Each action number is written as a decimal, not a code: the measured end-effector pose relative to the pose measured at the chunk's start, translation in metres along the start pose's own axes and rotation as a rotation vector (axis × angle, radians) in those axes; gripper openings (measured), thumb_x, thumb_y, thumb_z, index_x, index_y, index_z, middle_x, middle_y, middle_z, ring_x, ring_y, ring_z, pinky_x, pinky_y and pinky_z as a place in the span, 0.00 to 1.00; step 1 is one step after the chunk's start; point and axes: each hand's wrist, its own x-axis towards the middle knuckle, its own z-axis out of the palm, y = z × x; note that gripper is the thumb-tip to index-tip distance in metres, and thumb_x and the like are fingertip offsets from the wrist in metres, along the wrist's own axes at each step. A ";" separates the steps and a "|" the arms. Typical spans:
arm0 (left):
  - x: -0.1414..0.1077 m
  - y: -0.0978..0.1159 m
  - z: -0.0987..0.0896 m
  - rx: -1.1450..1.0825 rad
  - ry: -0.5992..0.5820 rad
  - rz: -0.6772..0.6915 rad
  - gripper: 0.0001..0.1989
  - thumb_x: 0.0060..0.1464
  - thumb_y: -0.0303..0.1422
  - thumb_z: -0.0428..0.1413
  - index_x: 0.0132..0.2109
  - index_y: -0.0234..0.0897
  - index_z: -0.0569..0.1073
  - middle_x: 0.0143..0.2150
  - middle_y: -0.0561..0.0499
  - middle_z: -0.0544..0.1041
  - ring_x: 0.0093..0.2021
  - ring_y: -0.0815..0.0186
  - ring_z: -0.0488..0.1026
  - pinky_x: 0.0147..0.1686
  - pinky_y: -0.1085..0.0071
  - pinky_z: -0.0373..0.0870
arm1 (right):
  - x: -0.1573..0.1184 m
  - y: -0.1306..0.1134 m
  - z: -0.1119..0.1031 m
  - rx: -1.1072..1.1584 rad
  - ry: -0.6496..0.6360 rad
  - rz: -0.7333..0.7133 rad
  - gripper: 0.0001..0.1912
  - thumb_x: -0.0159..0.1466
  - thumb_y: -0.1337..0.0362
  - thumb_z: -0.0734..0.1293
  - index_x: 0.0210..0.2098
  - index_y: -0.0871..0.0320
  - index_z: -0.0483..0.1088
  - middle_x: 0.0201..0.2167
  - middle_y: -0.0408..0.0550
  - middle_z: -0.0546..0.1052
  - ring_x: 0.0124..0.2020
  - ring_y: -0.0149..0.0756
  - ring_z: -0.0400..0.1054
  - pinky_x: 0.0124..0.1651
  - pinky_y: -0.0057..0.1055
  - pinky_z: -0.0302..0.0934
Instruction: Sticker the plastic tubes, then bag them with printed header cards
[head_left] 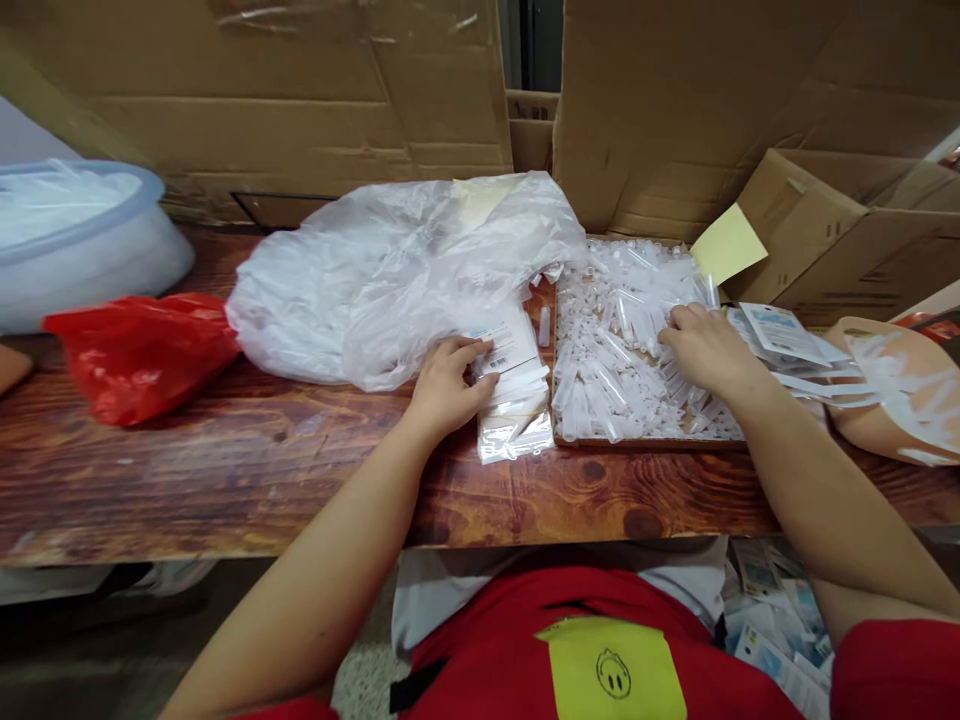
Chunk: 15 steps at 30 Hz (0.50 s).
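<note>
Below the worktop (300, 490), at lower right, a heap of printed packets (776, 650) suggests a good share is done; above, the left hand (454, 385) rests on a stack of clear packets (517, 425), thumb and fingers parted; the right hand (709, 350) reaches among clear tubes (596, 395) in a shallow tray (649, 442), fingertips hidden, so I cannot tell whether it grips any; many tubes appear left; 1 loose tube (544, 326) sits between stack and tray; beyond lies a plastic bag (352, 280).

Red sleeves (896, 668), red garment (484, 645); yellow patch (651, 672), black line-drawn face (613, 674).
</note>
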 end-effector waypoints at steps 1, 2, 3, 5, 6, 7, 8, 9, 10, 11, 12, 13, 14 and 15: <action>0.000 0.001 -0.001 0.012 0.005 0.014 0.25 0.55 0.43 0.56 0.55 0.38 0.80 0.55 0.42 0.79 0.58 0.49 0.73 0.63 0.50 0.68 | 0.000 0.000 0.002 -0.009 0.002 0.016 0.19 0.65 0.74 0.57 0.40 0.59 0.80 0.41 0.62 0.75 0.47 0.51 0.65 0.43 0.41 0.57; 0.000 0.002 -0.003 0.030 0.011 0.033 0.24 0.56 0.44 0.56 0.54 0.37 0.80 0.52 0.41 0.80 0.55 0.49 0.75 0.61 0.50 0.69 | -0.001 0.001 0.003 -0.010 0.002 0.037 0.19 0.65 0.74 0.57 0.41 0.59 0.79 0.41 0.62 0.75 0.47 0.51 0.65 0.43 0.42 0.57; -0.001 0.003 -0.005 0.053 0.018 0.053 0.24 0.57 0.45 0.55 0.53 0.37 0.81 0.49 0.41 0.82 0.52 0.49 0.76 0.59 0.51 0.71 | -0.002 0.001 0.004 -0.004 -0.003 0.062 0.19 0.65 0.74 0.57 0.44 0.60 0.79 0.41 0.62 0.75 0.47 0.52 0.66 0.43 0.42 0.57; -0.002 0.004 -0.008 0.108 0.033 0.092 0.23 0.59 0.46 0.52 0.51 0.36 0.82 0.43 0.41 0.83 0.47 0.50 0.78 0.53 0.54 0.74 | -0.004 0.000 0.006 0.023 -0.038 0.116 0.20 0.64 0.74 0.58 0.49 0.60 0.77 0.43 0.63 0.75 0.49 0.54 0.66 0.45 0.44 0.58; -0.002 0.005 -0.010 0.138 0.039 0.108 0.23 0.60 0.46 0.51 0.51 0.37 0.82 0.41 0.42 0.83 0.44 0.51 0.79 0.50 0.55 0.74 | -0.005 0.000 0.007 0.039 -0.061 0.138 0.21 0.64 0.74 0.58 0.50 0.60 0.77 0.45 0.63 0.75 0.50 0.55 0.66 0.46 0.45 0.59; -0.003 0.005 -0.011 0.167 0.042 0.120 0.23 0.60 0.45 0.51 0.50 0.38 0.83 0.39 0.42 0.83 0.43 0.51 0.79 0.49 0.56 0.75 | -0.005 -0.001 0.008 0.053 -0.082 0.154 0.21 0.63 0.74 0.59 0.51 0.60 0.76 0.46 0.64 0.75 0.51 0.56 0.67 0.47 0.46 0.59; -0.004 0.006 -0.012 0.194 0.042 0.131 0.22 0.60 0.45 0.51 0.50 0.39 0.83 0.38 0.43 0.83 0.42 0.52 0.80 0.47 0.57 0.75 | -0.006 -0.001 0.008 0.065 -0.094 0.162 0.21 0.63 0.75 0.59 0.51 0.60 0.76 0.47 0.64 0.75 0.52 0.57 0.67 0.48 0.47 0.60; -0.005 0.007 -0.013 0.214 0.040 0.139 0.22 0.60 0.44 0.51 0.50 0.40 0.83 0.37 0.44 0.83 0.41 0.52 0.80 0.47 0.58 0.75 | -0.006 -0.002 0.007 0.078 -0.096 0.165 0.21 0.64 0.75 0.58 0.50 0.60 0.76 0.47 0.64 0.75 0.53 0.58 0.67 0.49 0.48 0.60; -0.006 0.008 -0.013 0.223 0.038 0.141 0.21 0.59 0.43 0.52 0.50 0.42 0.83 0.37 0.45 0.83 0.40 0.53 0.80 0.46 0.58 0.75 | -0.007 -0.001 0.006 0.092 -0.085 0.168 0.20 0.65 0.74 0.58 0.50 0.60 0.76 0.47 0.64 0.75 0.53 0.58 0.67 0.49 0.49 0.60; -0.007 0.008 -0.014 0.213 0.042 0.134 0.20 0.57 0.41 0.53 0.50 0.43 0.83 0.37 0.45 0.83 0.40 0.53 0.80 0.46 0.59 0.75 | -0.008 -0.001 0.005 0.110 -0.061 0.176 0.19 0.66 0.73 0.58 0.49 0.60 0.76 0.47 0.64 0.76 0.52 0.59 0.68 0.50 0.50 0.60; -0.008 0.010 -0.015 0.189 0.051 0.119 0.19 0.56 0.39 0.54 0.49 0.43 0.83 0.38 0.46 0.83 0.40 0.54 0.79 0.46 0.59 0.75 | -0.011 0.000 0.002 0.137 -0.027 0.194 0.18 0.68 0.71 0.57 0.50 0.60 0.75 0.46 0.63 0.76 0.51 0.58 0.69 0.50 0.50 0.60; -0.008 0.011 -0.015 0.159 0.066 0.102 0.19 0.54 0.38 0.54 0.49 0.43 0.84 0.39 0.46 0.83 0.41 0.55 0.79 0.46 0.60 0.75 | -0.014 0.001 0.000 0.174 0.015 0.218 0.18 0.69 0.68 0.56 0.50 0.59 0.74 0.45 0.62 0.77 0.50 0.58 0.70 0.50 0.50 0.60; -0.008 0.012 -0.016 0.125 0.081 0.083 0.19 0.54 0.36 0.54 0.48 0.42 0.84 0.40 0.46 0.83 0.41 0.56 0.79 0.46 0.61 0.75 | -0.018 0.001 -0.003 0.224 0.062 0.240 0.18 0.71 0.66 0.56 0.52 0.59 0.73 0.44 0.61 0.77 0.49 0.56 0.70 0.49 0.49 0.61; -0.008 0.014 -0.017 0.086 0.099 0.057 0.18 0.53 0.35 0.54 0.48 0.41 0.84 0.42 0.46 0.82 0.42 0.57 0.79 0.46 0.63 0.76 | -0.023 0.001 -0.006 0.282 0.109 0.249 0.18 0.72 0.64 0.55 0.53 0.58 0.73 0.44 0.60 0.78 0.48 0.55 0.71 0.49 0.48 0.62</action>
